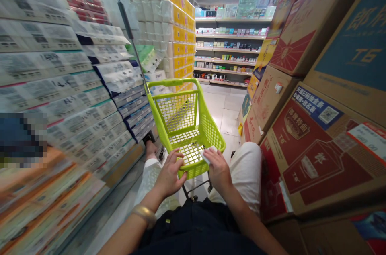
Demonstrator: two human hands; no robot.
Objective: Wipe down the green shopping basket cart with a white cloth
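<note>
A lime-green shopping cart basket [208, 120] with lattice sides stands right in front of me, and nothing shows inside it. My left hand [171, 171] grips its near rim on the left, fingers curled over the edge and thumb on the outer side. At the near right corner, my right hand [219, 166] presses a crumpled white tissue [207, 154] against the rim. Its fingers lie closed over the tissue. From the basket's far left corner a thin metal pole [137, 54] with a dark sleeve rises out of view.
Stacked paper packs [45, 62] line the left side, with yellow-and-white tissue bundles [177, 26] beyond. Cardboard cartons [316, 142] rise close on the right. Between them a tiled aisle [224, 114] leads to shelves [232, 37] of small products. My knees flank the cart.
</note>
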